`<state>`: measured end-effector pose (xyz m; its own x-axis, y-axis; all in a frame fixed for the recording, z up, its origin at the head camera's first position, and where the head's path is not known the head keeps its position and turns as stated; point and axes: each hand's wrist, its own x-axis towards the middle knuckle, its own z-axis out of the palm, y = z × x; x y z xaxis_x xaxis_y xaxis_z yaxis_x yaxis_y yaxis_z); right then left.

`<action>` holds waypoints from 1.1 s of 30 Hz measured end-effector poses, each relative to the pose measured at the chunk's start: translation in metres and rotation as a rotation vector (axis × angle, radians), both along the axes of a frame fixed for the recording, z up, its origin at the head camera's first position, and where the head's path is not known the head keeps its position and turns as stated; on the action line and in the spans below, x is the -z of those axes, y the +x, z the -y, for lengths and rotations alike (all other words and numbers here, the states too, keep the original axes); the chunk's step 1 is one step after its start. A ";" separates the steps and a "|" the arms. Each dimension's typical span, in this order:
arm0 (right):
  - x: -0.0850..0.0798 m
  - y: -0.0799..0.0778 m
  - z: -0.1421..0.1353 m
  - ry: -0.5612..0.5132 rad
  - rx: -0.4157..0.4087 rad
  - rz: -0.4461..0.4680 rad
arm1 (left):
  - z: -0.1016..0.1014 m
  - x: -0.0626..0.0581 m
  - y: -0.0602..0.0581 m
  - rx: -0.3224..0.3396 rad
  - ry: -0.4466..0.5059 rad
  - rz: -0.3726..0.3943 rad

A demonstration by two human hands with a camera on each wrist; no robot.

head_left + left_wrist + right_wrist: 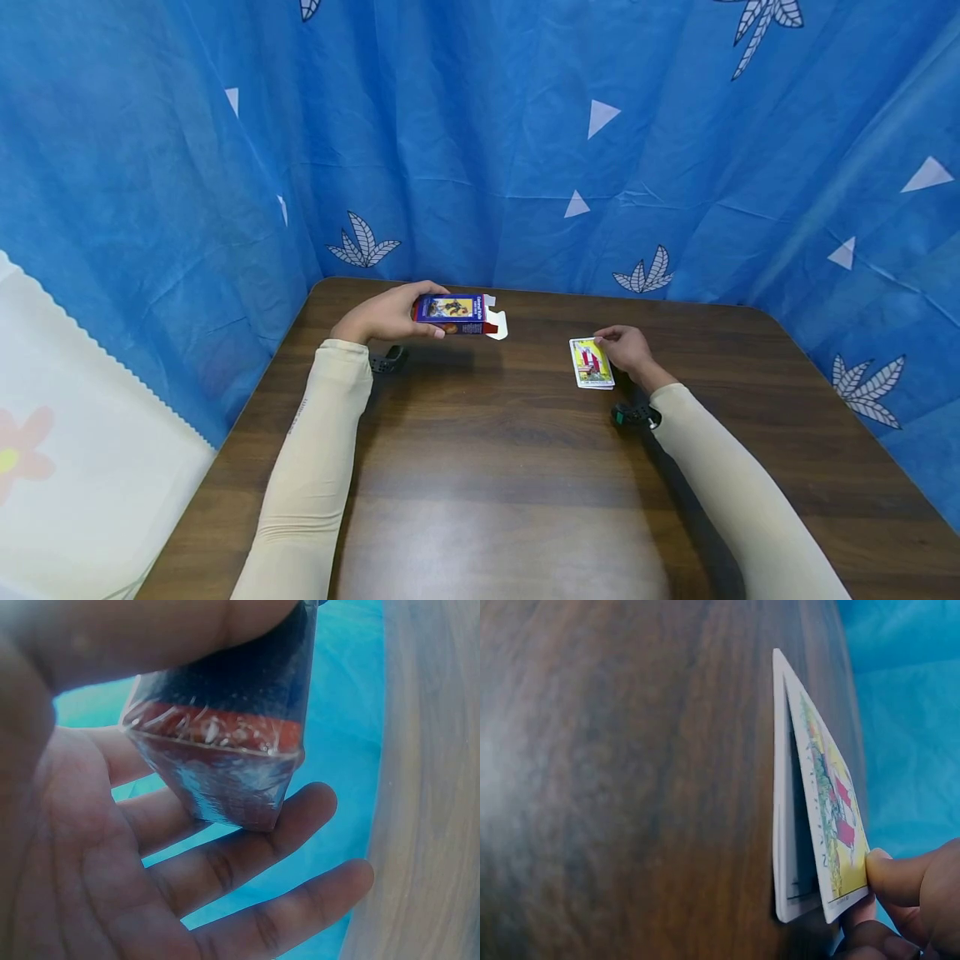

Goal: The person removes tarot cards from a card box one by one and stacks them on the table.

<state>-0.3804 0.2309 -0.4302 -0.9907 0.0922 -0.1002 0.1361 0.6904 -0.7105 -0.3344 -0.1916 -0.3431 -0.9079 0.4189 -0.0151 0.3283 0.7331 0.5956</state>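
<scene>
My left hand (393, 312) grips a blue and red tarot card box (453, 312) by its left end, holding it above the table. The box's right end is open, with white flaps (498, 320) sticking out. In the left wrist view, the plastic-wrapped closed end of the box (225, 690) sits between thumb and fingers. On the right, my right hand (628, 350) pinches a yellow illustrated tarot card (591, 364) at its upper right corner. The right wrist view shows this card (832, 825) tilted up from the white-edged card or cards (781, 825) under it.
Both hands work over a brown wooden table (495, 467). A blue patterned curtain (480, 150) hangs along its back and sides. A pale cloth with a flower (90, 450) hangs at the left. A dark wrist strap (636, 415) shows below the right hand.
</scene>
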 end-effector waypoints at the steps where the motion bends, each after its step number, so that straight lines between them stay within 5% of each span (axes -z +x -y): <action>1: 0.000 0.000 0.001 0.007 0.004 0.002 | 0.000 0.000 0.000 0.000 0.000 0.001; 33: -0.005 -0.001 0.012 0.221 0.014 -0.008 | 0.000 -0.001 0.001 0.004 -0.005 -0.002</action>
